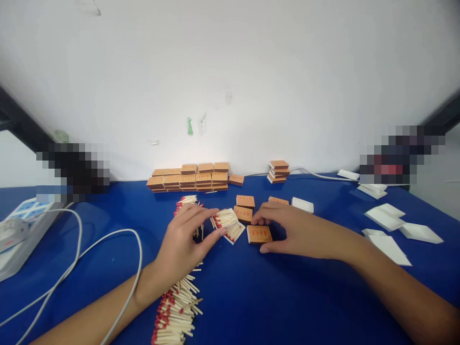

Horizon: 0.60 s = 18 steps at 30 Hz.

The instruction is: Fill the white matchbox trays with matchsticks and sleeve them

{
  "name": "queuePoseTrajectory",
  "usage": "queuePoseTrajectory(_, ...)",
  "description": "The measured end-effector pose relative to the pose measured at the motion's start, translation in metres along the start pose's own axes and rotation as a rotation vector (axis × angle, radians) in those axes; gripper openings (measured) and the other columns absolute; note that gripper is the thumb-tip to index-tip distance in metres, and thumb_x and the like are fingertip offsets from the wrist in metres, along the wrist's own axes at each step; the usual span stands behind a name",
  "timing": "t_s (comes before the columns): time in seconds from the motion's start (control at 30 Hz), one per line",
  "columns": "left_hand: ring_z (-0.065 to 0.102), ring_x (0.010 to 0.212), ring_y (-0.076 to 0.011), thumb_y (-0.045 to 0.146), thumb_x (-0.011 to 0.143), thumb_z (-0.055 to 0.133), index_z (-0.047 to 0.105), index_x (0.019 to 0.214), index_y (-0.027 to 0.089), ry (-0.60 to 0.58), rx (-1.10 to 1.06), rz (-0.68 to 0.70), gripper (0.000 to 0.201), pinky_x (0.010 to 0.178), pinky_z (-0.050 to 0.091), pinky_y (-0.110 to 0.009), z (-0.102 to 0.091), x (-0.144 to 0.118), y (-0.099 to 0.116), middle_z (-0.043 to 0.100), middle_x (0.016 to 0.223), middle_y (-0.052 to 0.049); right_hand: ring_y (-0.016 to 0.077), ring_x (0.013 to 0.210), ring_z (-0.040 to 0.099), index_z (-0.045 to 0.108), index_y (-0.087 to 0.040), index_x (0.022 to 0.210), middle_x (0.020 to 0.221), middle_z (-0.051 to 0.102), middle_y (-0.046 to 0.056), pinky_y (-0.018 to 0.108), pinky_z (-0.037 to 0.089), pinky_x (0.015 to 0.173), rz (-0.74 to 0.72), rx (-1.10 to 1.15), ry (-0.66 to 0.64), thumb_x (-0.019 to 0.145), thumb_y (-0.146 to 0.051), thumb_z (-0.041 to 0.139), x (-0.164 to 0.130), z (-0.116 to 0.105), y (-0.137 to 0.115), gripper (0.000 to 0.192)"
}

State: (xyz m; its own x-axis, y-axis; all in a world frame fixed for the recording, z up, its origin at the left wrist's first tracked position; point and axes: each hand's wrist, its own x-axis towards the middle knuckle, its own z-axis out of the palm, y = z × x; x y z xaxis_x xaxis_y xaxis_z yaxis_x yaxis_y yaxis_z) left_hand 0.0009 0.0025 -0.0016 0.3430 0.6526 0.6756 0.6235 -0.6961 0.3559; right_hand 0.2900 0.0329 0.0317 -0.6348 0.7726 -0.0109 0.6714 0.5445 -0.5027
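Note:
My left hand (190,235) has its thumb and index finger at the left edges of a white matchbox tray (234,215) filled with red-headed matches. The tray looks like two overlapping parts; I cannot tell whether they are separate. Under and beside this hand runs a long row of loose matches (176,316). My right hand (287,227) arches over an orange matchbox (259,234), thumb in front and fingers behind, apart from each other. Just behind that box lie two more matchboxes (243,214). Another matchbox (278,200) is partly hidden behind my right hand.
Stacked matchboxes (187,179) line the wall, with a smaller stack (278,171) to their right. White folded card pieces (386,218) lie on the right of the blue table (287,302). A white blank box (302,205) lies nearer. White cables (138,254) and a power strip (28,220) occupy the left.

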Motion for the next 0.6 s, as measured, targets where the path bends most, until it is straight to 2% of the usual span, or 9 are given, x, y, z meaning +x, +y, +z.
queuePoseTrajectory(0.07,0.065,0.1,-0.0227,0.03,0.093,0.077,0.071,0.123,0.021,-0.004,-0.008,-0.005,0.032,0.09,0.055,-0.039,0.0,0.0,0.0,0.074,0.105,-0.007,0.0253,0.09,0.068,0.069,-0.026,0.116,0.104,0.072,0.006,0.038,0.053,0.076,0.041,0.008,-0.03,0.085,-0.049,0.077,0.0,0.002,-0.002,0.039)
queuePoseTrajectory(0.17,0.065,0.1,-0.0221,0.029,0.093,0.078,0.071,0.124,0.021,-0.007,-0.022,-0.005,0.033,0.092,0.055,-0.039,-0.001,-0.001,0.0,0.074,0.107,-0.007,0.0223,0.068,0.065,0.056,-0.023,0.14,0.082,0.071,0.002,0.034,0.047,0.057,0.161,0.039,-0.057,0.09,-0.06,0.069,0.0,0.003,-0.005,0.064)
queuePoseTrajectory(0.23,0.065,0.1,-0.022,0.029,0.093,0.078,0.07,0.125,0.021,-0.014,-0.023,-0.001,0.034,0.093,0.055,-0.039,-0.001,-0.001,-0.001,0.074,0.109,-0.007,0.0212,0.061,0.063,0.055,-0.023,0.142,0.075,0.068,0.001,0.034,0.044,0.052,0.181,0.028,-0.051,0.096,-0.062,0.061,-0.002,-0.001,-0.007,0.061)
queuePoseTrajectory(0.3,0.065,0.101,-0.0225,0.029,0.093,0.078,0.07,0.126,0.022,-0.021,-0.02,-0.002,0.035,0.093,0.055,-0.039,0.0,-0.002,-0.002,0.074,0.11,-0.007,0.021,0.067,0.065,0.062,-0.028,0.135,0.082,0.069,0.002,0.034,0.049,0.057,0.102,0.012,-0.043,0.096,-0.051,0.062,-0.007,-0.006,-0.008,0.045)
queuePoseTrajectory(0.33,0.065,0.102,-0.0227,0.029,0.093,0.078,0.069,0.127,0.022,-0.024,-0.018,-0.006,0.035,0.093,0.055,-0.04,0.0,-0.002,-0.002,0.074,0.11,-0.007,0.0213,0.074,0.068,0.064,-0.031,0.133,0.092,0.07,0.004,0.034,0.053,0.061,0.039,0.018,-0.058,0.093,-0.041,0.067,-0.009,-0.009,-0.007,0.041)
queuePoseTrajectory(0.4,0.065,0.102,-0.0228,0.03,0.093,0.078,0.069,0.127,0.023,-0.026,-0.019,-0.011,0.035,0.093,0.055,-0.04,0.0,-0.002,-0.003,0.074,0.11,-0.007,0.0239,0.097,0.071,0.066,-0.035,0.13,0.12,0.068,0.005,0.035,0.058,0.076,-0.077,0.036,-0.11,0.08,-0.021,0.075,-0.015,-0.013,-0.005,0.053)
queuePoseTrajectory(0.47,0.066,0.101,-0.0226,0.03,0.093,0.078,0.069,0.127,0.023,-0.031,-0.024,-0.009,0.035,0.093,0.055,-0.04,0.001,-0.002,-0.003,0.074,0.11,-0.007,0.0271,0.117,0.067,0.068,-0.038,0.129,0.139,0.06,0.004,0.037,0.059,0.09,-0.121,0.049,-0.163,0.07,-0.011,0.076,-0.019,-0.013,-0.002,0.065)
queuePoseTrajectory(0.53,0.066,0.101,-0.0228,0.03,0.094,0.077,0.068,0.129,0.024,-0.044,-0.028,-0.007,0.036,0.094,0.054,-0.041,0.001,-0.002,-0.003,0.074,0.11,-0.007,0.0283,0.121,0.065,0.071,-0.036,0.122,0.141,0.059,0.003,0.039,0.058,0.095,-0.107,0.066,-0.192,0.068,-0.012,0.08,-0.019,-0.012,0.0,0.06)
queuePoseTrajectory(0.6,0.066,0.101,-0.023,0.03,0.094,0.077,0.067,0.131,0.024,-0.056,-0.032,0.0,0.039,0.095,0.054,-0.041,0.0,-0.002,-0.002,0.074,0.111,-0.007,0.0274,0.114,0.066,0.073,-0.033,0.113,0.129,0.064,0.003,0.04,0.057,0.092,-0.083,0.079,-0.196,0.071,-0.017,0.084,-0.016,-0.012,0.001,0.046)
